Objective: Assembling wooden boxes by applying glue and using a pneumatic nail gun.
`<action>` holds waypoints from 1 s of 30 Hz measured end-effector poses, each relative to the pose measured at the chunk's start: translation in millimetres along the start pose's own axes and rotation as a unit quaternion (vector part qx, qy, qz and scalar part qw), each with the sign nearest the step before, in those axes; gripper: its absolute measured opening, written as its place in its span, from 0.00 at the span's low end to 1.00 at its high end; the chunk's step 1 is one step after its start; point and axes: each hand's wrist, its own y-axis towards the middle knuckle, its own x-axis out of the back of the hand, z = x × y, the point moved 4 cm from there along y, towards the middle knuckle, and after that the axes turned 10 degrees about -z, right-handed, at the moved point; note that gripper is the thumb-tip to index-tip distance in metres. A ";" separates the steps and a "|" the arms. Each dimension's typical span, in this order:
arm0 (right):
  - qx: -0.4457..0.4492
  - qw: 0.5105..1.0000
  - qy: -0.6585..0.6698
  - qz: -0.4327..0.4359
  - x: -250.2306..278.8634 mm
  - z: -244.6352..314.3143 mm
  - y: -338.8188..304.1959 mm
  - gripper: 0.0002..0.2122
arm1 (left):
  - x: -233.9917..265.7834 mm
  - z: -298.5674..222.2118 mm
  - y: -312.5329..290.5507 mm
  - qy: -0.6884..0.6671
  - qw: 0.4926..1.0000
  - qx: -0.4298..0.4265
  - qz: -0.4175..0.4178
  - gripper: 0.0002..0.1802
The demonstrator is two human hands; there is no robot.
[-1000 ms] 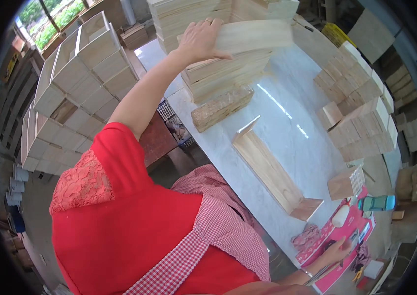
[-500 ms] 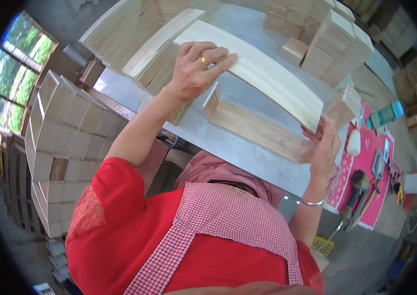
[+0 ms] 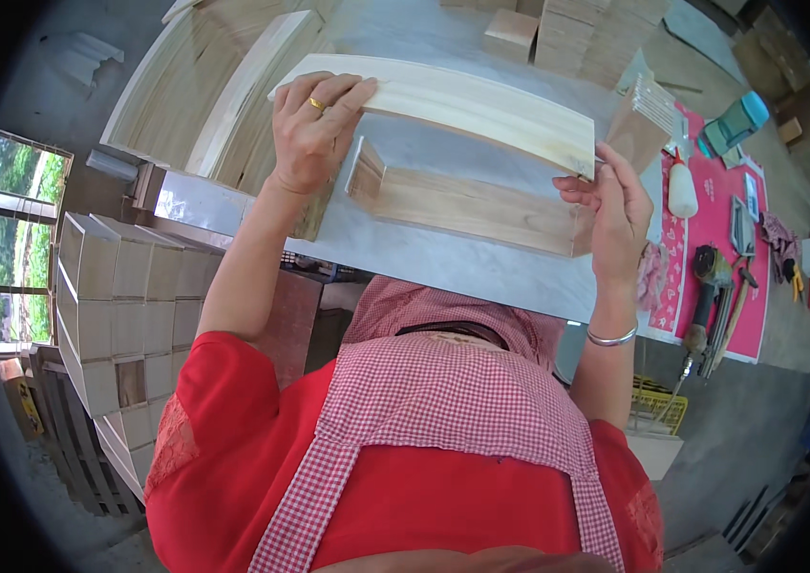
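Head view: holding up a long pale board (image 3: 443,95) between both hands, sloping down slightly toward its right end. Grasping its left end with the fingers of the left hand (image 3: 317,129), fingertips laid over the upper face. Holding its right corner with the curled fingers of the right hand (image 3: 620,205).

Just below it in the view, apart from it: a three-piece wooden frame (image 3: 472,208), resting on the pale desk (image 3: 424,248), with a short upright piece at either end of one long piece. Judging by this, already set together: those three pieces. Apparently not yet done: anything along the long sides, with the pale board not touching the frame. Cannot tell the fastening of the corners from here.

Farther left on the desk: stacked boards (image 3: 176,105), seemingly plenty unused. At the far side: piled wooden blocks (image 3: 586,43). To the right: a white bottle (image 3: 682,191) and dark-handled tools (image 3: 706,286) on a pink mat (image 3: 706,210), with a teal bottle (image 3: 737,124) near its far end. Beyond the left forearm: stacked wooden boxes (image 3: 128,325), perhaps further along than the frame.
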 end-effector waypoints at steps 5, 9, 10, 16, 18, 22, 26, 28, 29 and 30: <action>0.083 0.977 -0.192 -0.041 2.1 1.5 -0.9 0.14 | -5.6 7.0 9.8 -0.036 0.999 0.006 0.039 0.19; 0.212 0.950 -0.221 -0.063 16.5 17.3 9.1 0.13 | -1.5 0.9 29.2 -0.057 0.995 -0.024 0.073 0.14; 0.261 0.931 -0.252 -0.034 15.1 18.7 9.0 0.11 | -6.9 2.3 29.4 -0.048 0.995 -0.018 0.085 0.14; 0.218 0.956 -0.188 -0.048 23.5 12.4 8.0 0.09 | -11.5 7.6 31.5 -0.354 0.930 0.078 -0.066 0.12; 0.199 0.963 -0.169 -0.059 27.1 13.8 8.3 0.08 | -5.5 2.9 36.7 -0.403 0.904 0.121 -0.073 0.13; 0.200 0.960 -0.181 -0.070 33.2 26.7 6.9 0.07 | 8.4 -14.0 57.7 -0.129 0.983 0.039 0.124 0.14; 0.173 0.971 -0.152 -0.065 43.5 35.2 4.5 0.07 | 4.6 -23.3 65.5 -0.135 0.981 0.065 0.127 0.19; 0.182 0.970 -0.151 -0.059 41.8 41.1 -0.1 0.07 | 1.3 -45.0 76.0 -0.082 0.989 -0.032 0.114 0.26; 0.194 0.970 -0.140 -0.044 35.1 44.5 -1.5 0.06 | 0.9 -46.3 76.9 -0.080 0.989 -0.032 0.116 0.26; 0.205 0.970 -0.129 -0.029 30.8 47.2 -2.7 0.06 | -2.2 -44.4 76.9 -0.094 0.985 0.006 0.142 0.28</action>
